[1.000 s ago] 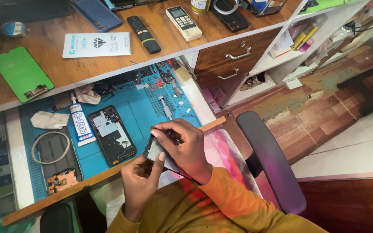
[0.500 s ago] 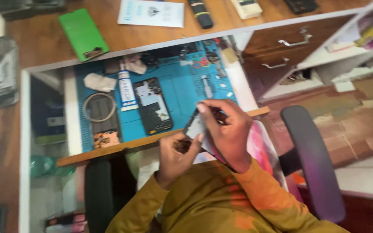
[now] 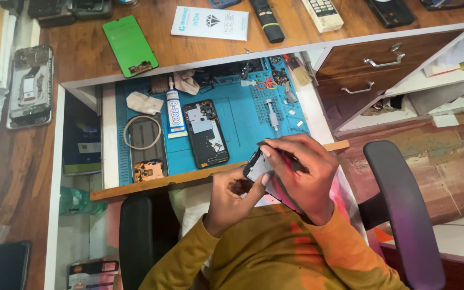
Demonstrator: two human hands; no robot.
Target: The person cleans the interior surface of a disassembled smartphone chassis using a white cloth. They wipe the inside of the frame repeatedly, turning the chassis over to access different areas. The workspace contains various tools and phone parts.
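Head view, bench entry: I hold a small dark phone part [image 3: 255, 165] above my lap, just off the near edge of the blue work mat [image 3: 240, 121]. My left hand [image 3: 232, 198] cups it from below, fingers closed round its lower edge; my right hand [image 3: 302, 172] arches over the top, fingertips pinched narrow, on a thin tool as far as I can tell. I judge this a mid-disassembly step on the part; the next touch likely calls for a light, steady pinch. On the mat: an opened phone body [image 3: 206, 134] at centre, a white glue tube [image 3: 173, 113] just left of it, a wire loop [image 3: 142, 132] further left, a small screwdriver [image 3: 271, 114] right of centre. Beyond the mat's far edge lies a green phone back [image 3: 130, 45]. Nothing stands between my hands and the mat.
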